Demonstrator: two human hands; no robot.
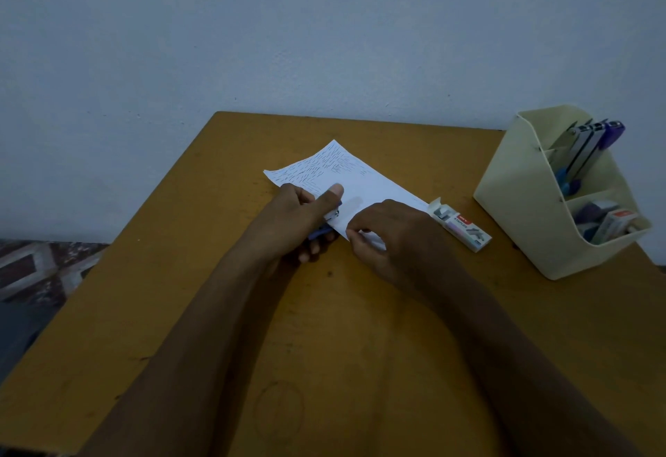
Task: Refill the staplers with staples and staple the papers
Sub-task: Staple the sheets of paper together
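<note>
White papers [355, 182] with lines of writing lie on the wooden table [201, 276]. My left hand [299, 218] grips a small blue stapler [322, 229] at the papers' near left edge, thumb lying on top of the sheet. The stapler is mostly hidden under that hand and the paper. My right hand [389, 237] pinches the papers' near corner. A staple box [463, 226], its flap open, lies just right of the papers.
A cream desk organiser [533, 211] stands at the table's right edge, holding more staplers [591, 143] upright in its back compartment and staple boxes [609, 226] in its front one. A wall rises behind the table. Patterned floor shows at left.
</note>
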